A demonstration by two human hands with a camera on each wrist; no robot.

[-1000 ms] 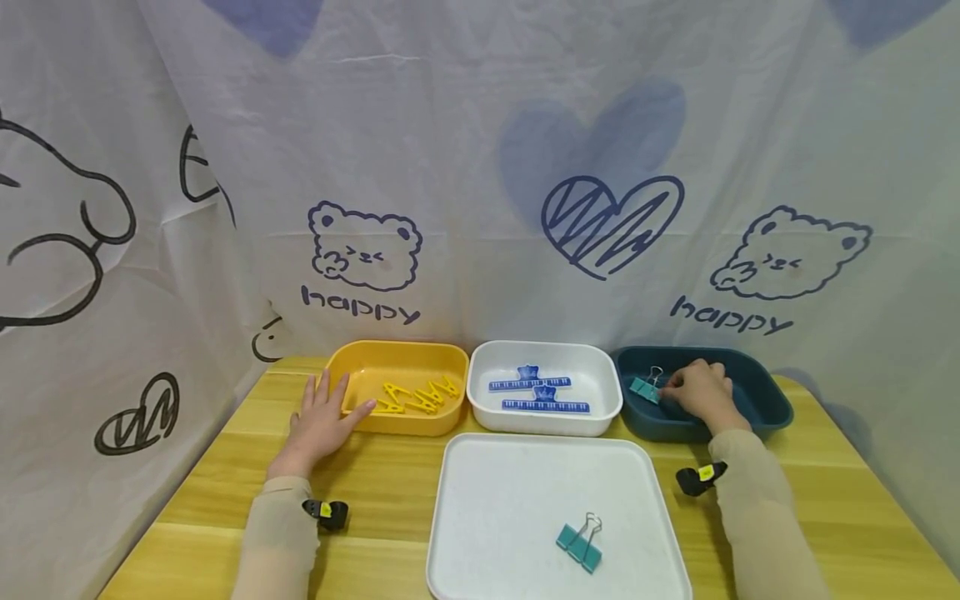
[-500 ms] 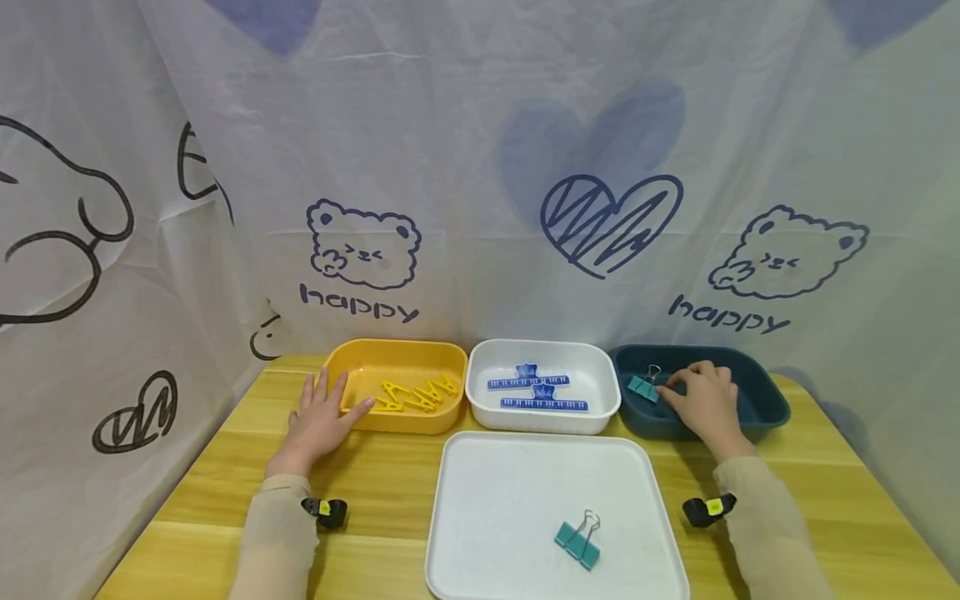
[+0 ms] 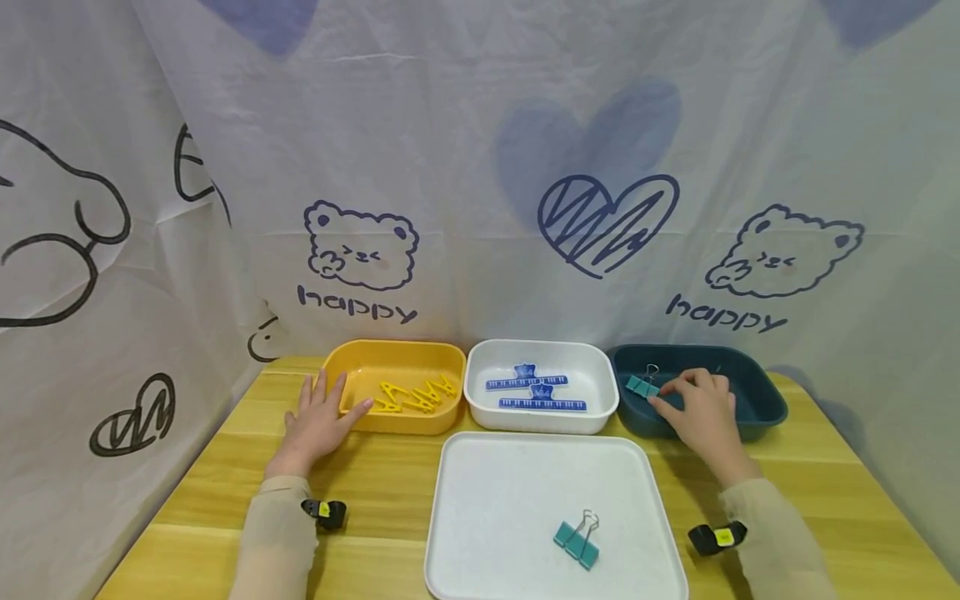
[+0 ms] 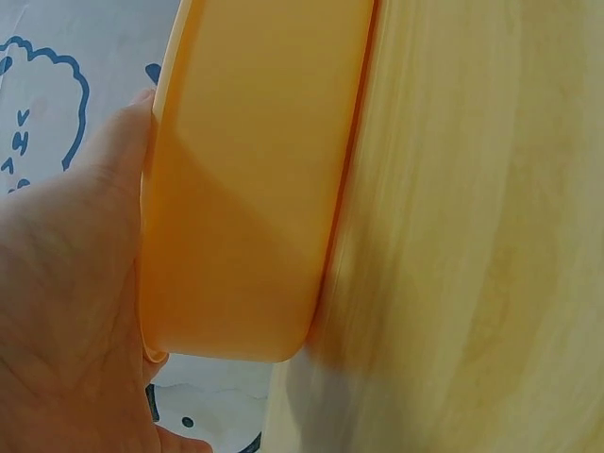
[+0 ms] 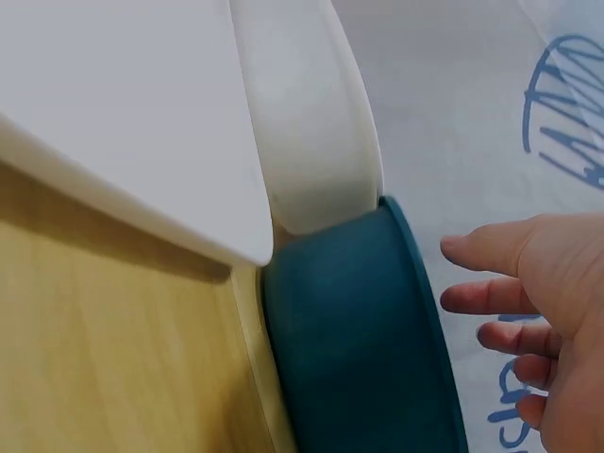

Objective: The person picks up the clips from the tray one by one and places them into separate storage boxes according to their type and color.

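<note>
In the head view my left hand (image 3: pixel 318 425) rests on the left end of the yellow bin (image 3: pixel 341 367), fingers spread, thumb over its front rim. The left wrist view shows that hand against the rim of the yellow bin (image 4: pixel 255 236). My right hand (image 3: pixel 703 417) is over the dark teal bin (image 3: pixel 768 400), thumb and forefinger close to a teal binder clip (image 3: pixel 642 387) lying inside. In the right wrist view the right hand's fingers (image 5: pixel 491 297) are apart with nothing between them, beyond the rim of the teal bin (image 5: pixel 359 330).
Several yellow clothespin-like clips (image 3: pixel 420 400) lie in the yellow bin. Two blue piano-key-patterned clips (image 3: pixel 542 403) lie in the white bin (image 3: pixel 480 408). Another teal binder clip (image 3: pixel 577 545) lies on the white tray (image 3: pixel 517 492). A printed cloth (image 3: pixel 480 267) hangs behind the wooden table (image 3: pixel 375 492).
My right hand has drawn slightly back toward the front of the teal bin, and its thumb and forefinger have come apart. The left hand stays on the yellow bin.
</note>
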